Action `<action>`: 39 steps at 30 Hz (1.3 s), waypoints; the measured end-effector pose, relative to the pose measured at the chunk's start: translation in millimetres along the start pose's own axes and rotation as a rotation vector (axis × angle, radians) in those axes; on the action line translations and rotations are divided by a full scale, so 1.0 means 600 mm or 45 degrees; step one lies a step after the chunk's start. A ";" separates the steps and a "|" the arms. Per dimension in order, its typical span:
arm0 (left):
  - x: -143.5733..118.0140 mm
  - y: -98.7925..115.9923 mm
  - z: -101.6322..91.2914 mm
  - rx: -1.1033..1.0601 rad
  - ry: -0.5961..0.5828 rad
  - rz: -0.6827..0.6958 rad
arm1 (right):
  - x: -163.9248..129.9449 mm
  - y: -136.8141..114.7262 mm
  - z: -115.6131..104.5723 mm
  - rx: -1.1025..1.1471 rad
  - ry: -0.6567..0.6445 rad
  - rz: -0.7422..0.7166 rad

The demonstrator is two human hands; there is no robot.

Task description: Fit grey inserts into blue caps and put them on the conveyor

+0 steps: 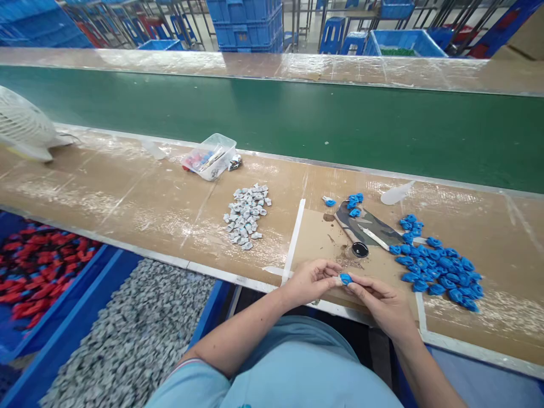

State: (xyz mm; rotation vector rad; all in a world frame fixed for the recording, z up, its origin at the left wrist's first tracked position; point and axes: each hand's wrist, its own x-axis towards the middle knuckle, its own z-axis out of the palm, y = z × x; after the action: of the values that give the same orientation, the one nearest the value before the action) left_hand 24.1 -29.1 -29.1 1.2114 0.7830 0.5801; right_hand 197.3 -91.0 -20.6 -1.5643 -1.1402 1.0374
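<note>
Close to the bench's front edge, my left hand (312, 280) and my right hand (385, 303) meet around a small blue plastic piece (345, 278). Fingertips of both hands pinch it, and they hide part of its shape. Just beyond is a small cup of black liquid (360, 249). A white pen-like tool (374, 237) lies on a camouflage cloth (378, 224) behind the cup. To the right spreads a heap of similar blue pieces (442, 269). A few more blue pieces (353, 203) rest at the cloth's far edge. Left of my hands lies a pile of small grey pieces (246, 215).
A clear plastic box (229, 148) with brushes and coloured bits stands farther back left. Beyond runs a green conveyor belt (272, 113). A white fan (25, 124) is at far left. Below the bench, blue bins hold red pieces (38, 266) and grey pieces (127, 334).
</note>
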 end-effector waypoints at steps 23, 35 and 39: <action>-0.011 0.005 0.003 1.097 -0.094 0.378 | -0.002 -0.019 0.011 0.359 -0.096 0.258; -0.018 -0.010 0.015 1.205 0.077 0.481 | -0.005 -0.007 0.013 0.276 -0.077 0.149; -0.014 0.005 0.011 1.098 -0.021 0.348 | -0.003 -0.018 0.004 0.013 -0.090 -0.033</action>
State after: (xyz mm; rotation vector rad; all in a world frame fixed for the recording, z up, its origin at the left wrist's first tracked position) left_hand 24.2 -38.4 -23.6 2.1359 0.8902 0.4539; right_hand 192.6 -90.9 -10.4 -1.5114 -1.1983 1.0869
